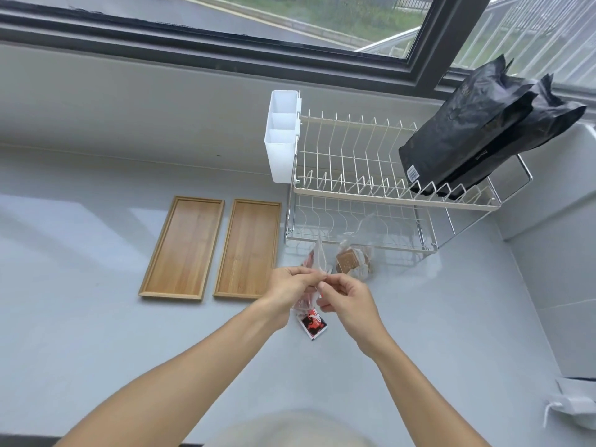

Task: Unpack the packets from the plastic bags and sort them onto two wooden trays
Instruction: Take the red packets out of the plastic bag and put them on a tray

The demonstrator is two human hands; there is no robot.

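Two wooden trays lie side by side on the counter (96, 333), long axes running toward the back wall: the left tray (182, 247), then the right tray (247, 249), neither holding a packet. Just right of the right tray's near corner, the left hand (288, 283) and the right hand (346, 297) meet above the counter, both pinching the top of a clear plastic bag (317, 258) between thumb and fingers; the other fingers are curled. The bag hangs below the grip toward the near edge, its red and black packets (312, 322) showing beneath the hands, the lowest at or near the counter surface. A second bag (354, 261) of brown packets rests further right, by the foot of the dish rack (371, 175). Judgement: the opening is being worked apart. The trays lie leftward of the grip, so the left hand is nearer for placing.
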